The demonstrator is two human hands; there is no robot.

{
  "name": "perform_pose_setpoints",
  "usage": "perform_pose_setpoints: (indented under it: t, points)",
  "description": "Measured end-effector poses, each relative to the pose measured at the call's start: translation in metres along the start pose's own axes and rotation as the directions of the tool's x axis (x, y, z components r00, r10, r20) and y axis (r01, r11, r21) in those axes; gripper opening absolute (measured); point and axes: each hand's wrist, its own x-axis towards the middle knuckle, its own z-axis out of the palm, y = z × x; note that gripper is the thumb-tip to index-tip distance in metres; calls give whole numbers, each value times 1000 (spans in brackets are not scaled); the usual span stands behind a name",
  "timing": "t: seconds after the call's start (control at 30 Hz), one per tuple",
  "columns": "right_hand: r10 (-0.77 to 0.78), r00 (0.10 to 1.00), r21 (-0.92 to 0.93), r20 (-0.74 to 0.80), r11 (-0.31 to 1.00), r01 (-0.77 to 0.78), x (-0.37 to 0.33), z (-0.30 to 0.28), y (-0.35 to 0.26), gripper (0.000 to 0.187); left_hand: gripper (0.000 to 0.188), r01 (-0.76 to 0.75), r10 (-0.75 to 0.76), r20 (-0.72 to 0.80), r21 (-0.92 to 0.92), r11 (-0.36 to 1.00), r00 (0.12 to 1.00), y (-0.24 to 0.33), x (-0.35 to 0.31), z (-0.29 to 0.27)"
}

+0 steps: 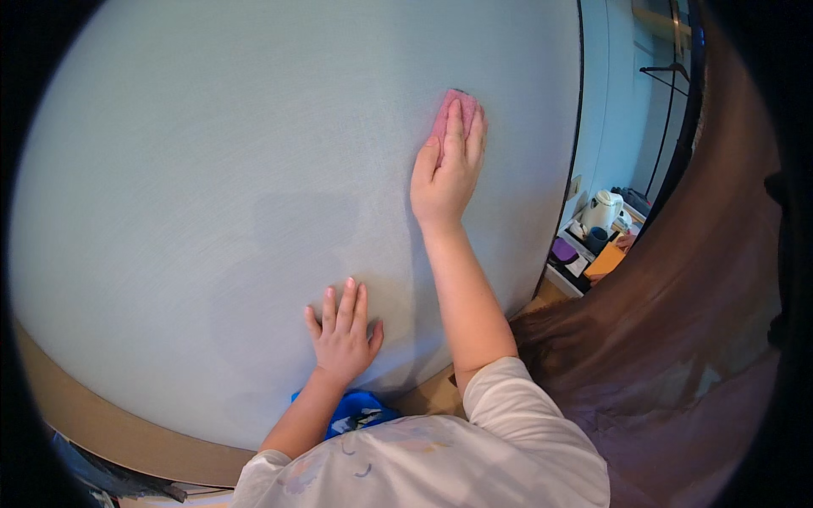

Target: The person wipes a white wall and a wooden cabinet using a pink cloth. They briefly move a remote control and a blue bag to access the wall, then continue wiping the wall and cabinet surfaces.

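Note:
A large pale grey, smooth board [212, 127] fills most of the view, with faint swirling streaks on its surface. My right hand [449, 173] reaches up along the board, its fingers laid over a pink sponge [441, 120] and pressing it flat against the surface. A small dark spot shows at the sponge's far end. Lower and to the left, my left hand [343, 334] is spread out, palm toward the board, with nothing in it. Its fingertips appear to rest on the board, and a soft shadow falls around them.
A brown curtain-like cloth [660, 339] hangs at the right. Beyond the board's dark right edge are a white kettle [603, 210], a dark cup [596, 239], an orange item [608, 257] and a hanger [669, 69]. A blue item [360, 411] lies below my left hand.

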Motion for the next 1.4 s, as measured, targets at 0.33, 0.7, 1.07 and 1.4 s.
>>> perform_pose_setpoints:
  t: [0.33,0.7,1.07,1.4]
  points:
    - [-74,984,-143,165,985,98,-54,-12,17,60,70,-12,13,56,-13,1000,998,11,4,6]
    - [-120,952,-53,283,989,140,-111,-36,18,55,68,-75,76,39,-10,997,996,23,6,11]
    - [290,957,-176,5,942,-284,-152,-51,38,60,69,-131,135,85,-47,990,987,35,11,15]
    - [466,881,-214,-79,855,-472,-205,-87,61,62,76,-166,174,170,-60,984,970,43,13,23]
